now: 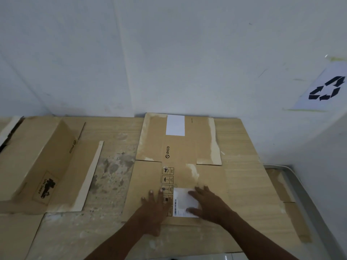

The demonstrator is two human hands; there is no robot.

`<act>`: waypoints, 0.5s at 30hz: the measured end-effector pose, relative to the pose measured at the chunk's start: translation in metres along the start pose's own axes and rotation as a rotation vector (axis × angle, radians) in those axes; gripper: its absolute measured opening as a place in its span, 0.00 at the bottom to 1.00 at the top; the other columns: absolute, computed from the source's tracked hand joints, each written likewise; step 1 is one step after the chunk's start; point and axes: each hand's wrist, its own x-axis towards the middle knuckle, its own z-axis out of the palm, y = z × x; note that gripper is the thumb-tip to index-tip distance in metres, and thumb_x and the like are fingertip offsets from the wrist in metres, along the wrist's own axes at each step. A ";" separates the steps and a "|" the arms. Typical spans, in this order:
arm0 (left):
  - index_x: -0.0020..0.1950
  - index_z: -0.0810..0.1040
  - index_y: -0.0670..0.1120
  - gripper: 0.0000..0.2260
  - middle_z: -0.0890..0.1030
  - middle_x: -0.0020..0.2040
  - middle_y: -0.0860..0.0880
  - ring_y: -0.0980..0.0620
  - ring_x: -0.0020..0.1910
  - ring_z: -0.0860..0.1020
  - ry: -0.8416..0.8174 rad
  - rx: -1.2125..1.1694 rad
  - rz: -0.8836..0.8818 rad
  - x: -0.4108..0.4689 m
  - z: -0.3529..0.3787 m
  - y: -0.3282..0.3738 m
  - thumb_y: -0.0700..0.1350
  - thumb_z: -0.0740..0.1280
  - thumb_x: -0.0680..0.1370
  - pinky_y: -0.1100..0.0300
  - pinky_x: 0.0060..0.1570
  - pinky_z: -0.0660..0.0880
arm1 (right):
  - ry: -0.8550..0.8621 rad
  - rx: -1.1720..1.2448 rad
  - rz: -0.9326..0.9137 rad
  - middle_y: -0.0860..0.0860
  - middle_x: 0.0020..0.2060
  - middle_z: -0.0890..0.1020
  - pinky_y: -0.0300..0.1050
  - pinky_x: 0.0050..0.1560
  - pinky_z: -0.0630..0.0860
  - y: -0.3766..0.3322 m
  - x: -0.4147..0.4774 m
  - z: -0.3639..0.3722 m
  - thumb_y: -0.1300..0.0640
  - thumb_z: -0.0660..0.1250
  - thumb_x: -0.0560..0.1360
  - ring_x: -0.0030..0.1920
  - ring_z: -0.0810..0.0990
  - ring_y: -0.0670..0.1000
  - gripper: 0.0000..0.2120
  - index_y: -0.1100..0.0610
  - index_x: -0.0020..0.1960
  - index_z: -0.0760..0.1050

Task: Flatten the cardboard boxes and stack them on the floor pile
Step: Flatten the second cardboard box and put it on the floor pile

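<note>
A flattened brown cardboard box (178, 156) printed PICO lies in the middle, on a larger flat cardboard sheet (244, 175) that covers the floor by the white wall. My left hand (155, 207) rests palm down, fingers spread, on the box's near part over the row of handling symbols. My right hand (208, 202) lies flat beside it, on the white shipping label (181, 201). Neither hand grips anything. To the left, another brown PICO box (39, 160) is still partly raised, one panel standing up at an angle.
A paper with a black recycling symbol (324, 89) is taped to the wall at right. A grey metal strip (300, 194) runs along the right edge of the cardboard. A stained patch (112, 169) marks the floor sheet between the two boxes.
</note>
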 end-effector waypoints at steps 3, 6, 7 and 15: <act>0.79 0.40 0.46 0.47 0.40 0.76 0.28 0.18 0.71 0.49 0.025 0.001 0.045 0.001 0.002 -0.007 0.53 0.70 0.73 0.24 0.63 0.59 | -0.067 -0.057 -0.065 0.55 0.77 0.33 0.62 0.72 0.35 0.005 -0.011 0.016 0.22 0.59 0.66 0.75 0.30 0.64 0.50 0.40 0.78 0.39; 0.79 0.41 0.47 0.46 0.42 0.77 0.29 0.19 0.71 0.51 0.054 0.023 0.045 0.001 0.002 -0.012 0.55 0.68 0.73 0.26 0.63 0.61 | -0.063 -0.111 -0.072 0.56 0.73 0.27 0.63 0.72 0.32 0.007 -0.016 0.026 0.27 0.63 0.68 0.73 0.27 0.65 0.53 0.39 0.75 0.30; 0.79 0.42 0.47 0.45 0.43 0.77 0.29 0.19 0.71 0.51 0.066 0.031 0.040 0.000 0.003 -0.012 0.55 0.68 0.73 0.26 0.64 0.60 | -0.072 -0.101 -0.065 0.56 0.72 0.28 0.63 0.72 0.32 0.006 -0.014 0.025 0.30 0.64 0.70 0.73 0.28 0.65 0.51 0.40 0.75 0.30; 0.79 0.45 0.50 0.49 0.52 0.79 0.35 0.26 0.73 0.58 0.124 0.008 0.003 -0.004 0.009 -0.015 0.65 0.63 0.65 0.18 0.55 0.55 | -0.136 -0.163 -0.072 0.61 0.77 0.34 0.66 0.72 0.37 0.000 -0.015 0.001 0.40 0.70 0.71 0.74 0.31 0.69 0.51 0.47 0.78 0.36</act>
